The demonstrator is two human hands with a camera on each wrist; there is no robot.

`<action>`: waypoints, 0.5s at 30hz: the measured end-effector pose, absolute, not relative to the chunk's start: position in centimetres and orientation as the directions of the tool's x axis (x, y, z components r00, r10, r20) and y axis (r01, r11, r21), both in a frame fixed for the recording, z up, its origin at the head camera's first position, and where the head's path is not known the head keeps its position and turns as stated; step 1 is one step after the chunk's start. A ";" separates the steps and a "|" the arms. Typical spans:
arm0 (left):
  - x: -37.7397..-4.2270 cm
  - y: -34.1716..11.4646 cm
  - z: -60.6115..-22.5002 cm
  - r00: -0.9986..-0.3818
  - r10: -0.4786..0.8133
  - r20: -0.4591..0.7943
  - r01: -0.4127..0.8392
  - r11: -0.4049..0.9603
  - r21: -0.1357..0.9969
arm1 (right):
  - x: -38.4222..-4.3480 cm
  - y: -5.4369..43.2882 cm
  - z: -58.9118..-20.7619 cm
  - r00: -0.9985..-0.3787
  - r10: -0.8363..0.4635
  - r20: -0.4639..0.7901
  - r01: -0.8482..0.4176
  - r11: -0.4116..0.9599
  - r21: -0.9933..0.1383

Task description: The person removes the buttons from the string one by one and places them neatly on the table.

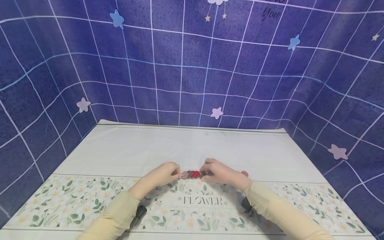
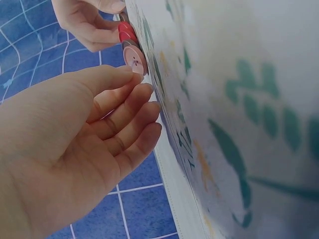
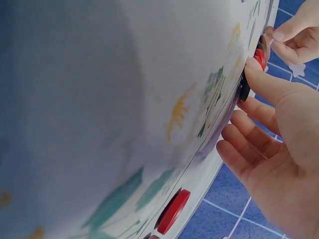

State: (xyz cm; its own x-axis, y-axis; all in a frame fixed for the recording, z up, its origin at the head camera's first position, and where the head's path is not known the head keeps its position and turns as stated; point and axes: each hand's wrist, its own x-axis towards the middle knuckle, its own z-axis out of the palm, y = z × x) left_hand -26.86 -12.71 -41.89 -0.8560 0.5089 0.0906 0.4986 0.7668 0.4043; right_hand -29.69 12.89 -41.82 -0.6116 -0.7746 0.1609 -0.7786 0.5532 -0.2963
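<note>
A short row of round buttons (image 1: 195,174), pink, dark and red, lies across the white and floral cloth between the two hands. At its left end is a pink button (image 2: 134,59) with holes in its middle. The left hand (image 1: 166,173) pinches that button's edge between thumb and fingertips; whether a thread is also held cannot be told. At the right end, the right hand (image 1: 219,171) holds a dark button (image 3: 244,88) between thumb and index finger, its other fingers loosely bent. Red buttons (image 2: 127,32) overlap in the middle.
A separate red button (image 3: 173,211) lies on the cloth to the right, partly behind the right forearm in the head view. The floral cloth (image 1: 192,216) bears the word FLOWER. Blue gridded curtains (image 1: 168,76) with stars stand behind and at both sides.
</note>
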 end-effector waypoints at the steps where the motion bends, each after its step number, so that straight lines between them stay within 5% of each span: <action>1: -26.8 -12.7 -41.8 -0.857 0.508 0.089 0.497 0.767 0.406 | -29.7 12.9 -41.8 -0.607 -0.778 0.165 -0.783 0.549 -0.293; 15: -26.8 -12.6 -41.7 -0.858 0.507 0.082 0.495 0.771 0.401 | -29.2 12.7 -41.2 -0.657 -0.746 0.110 -0.728 0.589 -0.351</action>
